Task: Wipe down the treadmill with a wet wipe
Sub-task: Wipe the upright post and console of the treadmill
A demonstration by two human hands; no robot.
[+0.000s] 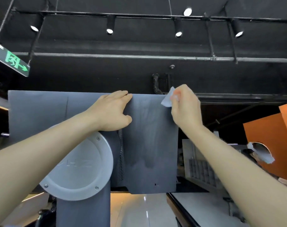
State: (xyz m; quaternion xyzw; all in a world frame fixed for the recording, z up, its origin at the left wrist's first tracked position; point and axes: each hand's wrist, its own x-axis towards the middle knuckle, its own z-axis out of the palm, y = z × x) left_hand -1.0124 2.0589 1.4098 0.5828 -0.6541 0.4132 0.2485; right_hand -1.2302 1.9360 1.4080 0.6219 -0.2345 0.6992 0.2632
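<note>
We're reaching up at the back of the treadmill's grey console panel (93,112), centre of the frame. Our left hand (112,110) hooks its fingers over the top edge with the thumb spread on the face, likely bracing the panel so it doesn't rock. Our right hand (184,105) pinches the wet wipe (168,98) against the upper right corner, by the top edge. Damp streaks run down the panel's right half; the left half looks dry, so that seems next.
</note>
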